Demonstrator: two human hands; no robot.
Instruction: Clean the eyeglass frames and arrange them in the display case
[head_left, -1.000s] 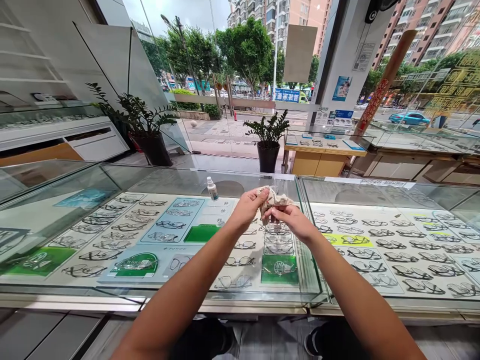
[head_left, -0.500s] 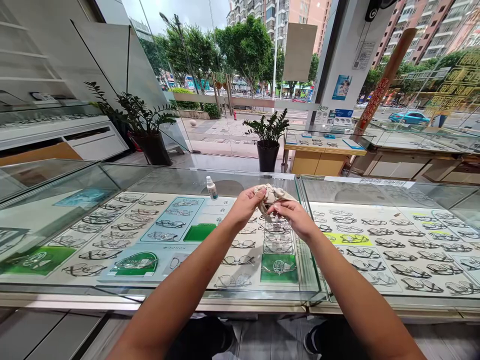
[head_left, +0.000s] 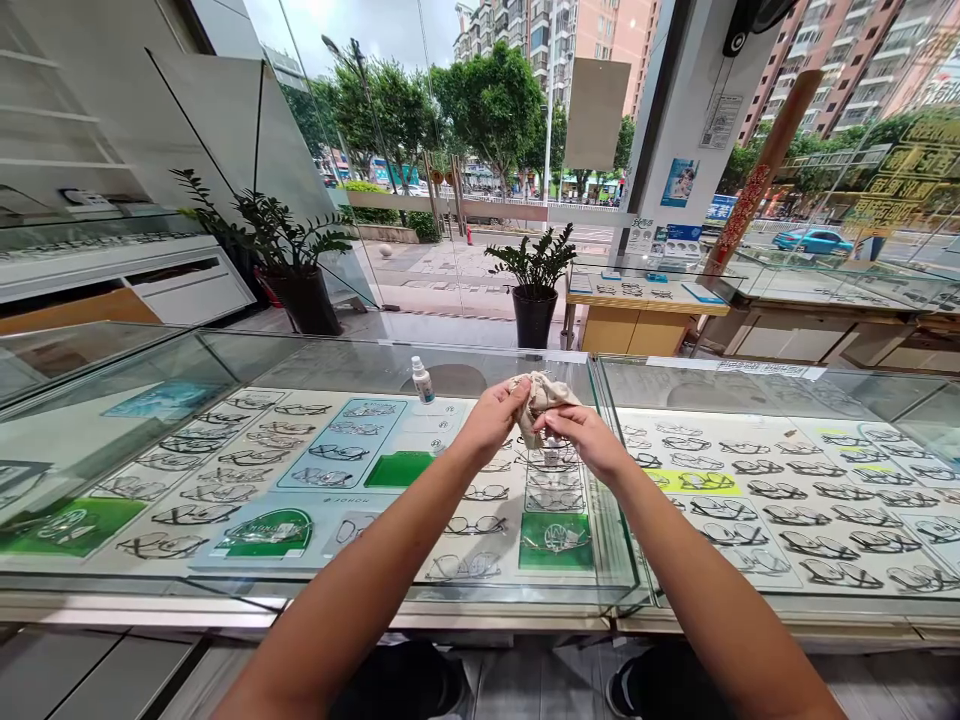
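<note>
A crumpled beige cloth [head_left: 553, 392] is held up between my two hands, above the glass display counter [head_left: 480, 592]. My left hand [head_left: 496, 412] is closed on its left side, thumb on top. On the other side, my right hand [head_left: 586, 436] pinches the lower right part of the cloth with its fingertips. Whether anything is wrapped inside the folds, I cannot tell. A small white spray bottle [head_left: 422, 381] stands upright on the glass, left of my left hand and apart from it. Beneath the glass lie rows of eyeglasses [head_left: 477, 524].
A second glass case [head_left: 750, 590] with more eyeglasses adjoins on the right. Beyond the counter stand a potted plant [head_left: 534, 312] and a larger one [head_left: 304, 295] to the left. A wooden display table [head_left: 622, 325] is at the back right, before the shop window.
The cloth has been bunched and turned between my fingers, its right end drawn in and the top fuller. Both hands stay in nearly the same place. The view has tilted slightly.
</note>
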